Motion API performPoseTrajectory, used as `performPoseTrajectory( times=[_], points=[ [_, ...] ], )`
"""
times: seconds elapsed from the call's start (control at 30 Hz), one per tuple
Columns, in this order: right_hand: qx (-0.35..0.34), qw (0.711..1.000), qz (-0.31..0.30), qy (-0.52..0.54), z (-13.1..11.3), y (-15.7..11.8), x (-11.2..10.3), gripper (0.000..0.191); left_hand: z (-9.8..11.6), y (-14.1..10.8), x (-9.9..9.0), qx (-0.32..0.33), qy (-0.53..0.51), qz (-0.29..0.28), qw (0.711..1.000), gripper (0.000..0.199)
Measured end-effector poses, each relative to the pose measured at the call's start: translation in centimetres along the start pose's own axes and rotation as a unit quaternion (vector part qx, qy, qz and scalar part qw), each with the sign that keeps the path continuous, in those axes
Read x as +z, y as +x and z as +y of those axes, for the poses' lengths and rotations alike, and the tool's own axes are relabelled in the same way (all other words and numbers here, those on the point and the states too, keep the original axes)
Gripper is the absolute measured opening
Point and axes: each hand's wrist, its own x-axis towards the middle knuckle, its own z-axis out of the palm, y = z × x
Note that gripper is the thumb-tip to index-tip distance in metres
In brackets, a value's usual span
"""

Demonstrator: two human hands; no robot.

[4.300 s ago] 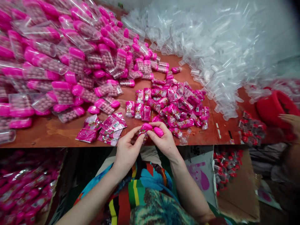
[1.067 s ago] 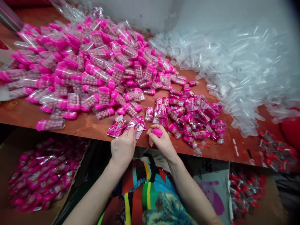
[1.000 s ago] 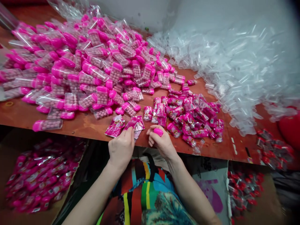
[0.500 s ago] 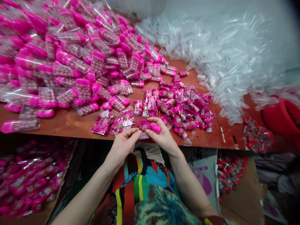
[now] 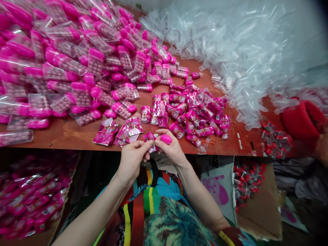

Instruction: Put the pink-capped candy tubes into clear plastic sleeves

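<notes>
My left hand (image 5: 133, 155) is closed, thumb and forefinger pinching the edge of a glossy pink printed sleeve (image 5: 148, 137). My right hand (image 5: 171, 150) is closed around a small container with a rounded pink cap (image 5: 166, 139); its body is hidden by my fingers. The right fingertips also meet the sleeve, so both hands come together at the table's front edge. Whether the container is inside the sleeve I cannot tell. Flat pink sleeves (image 5: 105, 131) lie just left of my hands. Behind them is a pile of containers in pink printed sleeves (image 5: 193, 112).
Pink-capped clear containers filled with small balls (image 5: 81, 94) are heaped at left. Clear empty tubes (image 5: 230, 58) cover the back right. A red tub (image 5: 294, 119) stands by red-and-clear pieces (image 5: 275, 141). Below the reddish table (image 5: 77, 136), an open box holds wrapped pink containers (image 5: 33, 194).
The printed sleeve, flat and facing up before, is now tilted and partly covered by my fingers. My hands have drawn closer together. The view has shifted slightly, and a blurred shape appears at the right edge.
</notes>
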Motion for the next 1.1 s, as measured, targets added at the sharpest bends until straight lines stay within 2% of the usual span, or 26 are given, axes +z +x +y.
performPoseTrajectory(
  times=[0.2,0.27,0.4,0.53,0.7,0.83,0.97,1.1],
  points=[
    [-0.025,1.000,0.002,-0.016,-0.3,-0.1,-0.4,0.027,0.6,-0.7,0.0,-0.038,-0.025,-0.061,0.997,0.032],
    [-0.017,1.000,0.002,-0.014,-0.2,-0.2,-0.5,0.028,0.7,-0.9,0.0,-0.039,-0.031,-0.065,0.997,0.031],
    [0.024,0.998,0.035,0.041,0.1,-0.4,-0.4,0.033,0.7,-0.8,-0.1,-0.043,-0.069,-0.041,0.996,0.025],
    [0.037,0.994,0.023,0.100,0.3,-1.0,0.0,0.032,0.8,-0.5,-0.2,-0.045,-0.122,-0.019,0.991,0.023],
    [0.015,0.998,0.028,0.054,0.2,-1.4,0.5,0.048,1.0,-0.3,0.0,-0.057,-0.183,-0.011,0.981,0.026],
    [0.018,0.998,0.029,0.058,-0.4,-1.9,0.3,0.058,1.2,-0.4,0.0,-0.052,-0.224,0.023,0.973,0.028],
    [0.038,0.997,-0.001,0.065,-1.0,-3.1,0.7,0.061,1.2,-0.6,-0.1,-0.027,-0.226,0.031,0.973,0.029],
    [0.022,0.999,0.031,0.028,-1.1,-4.3,2.0,0.063,1.2,-0.9,0.2,-0.011,-0.205,0.046,0.978,0.029]
  ],
)
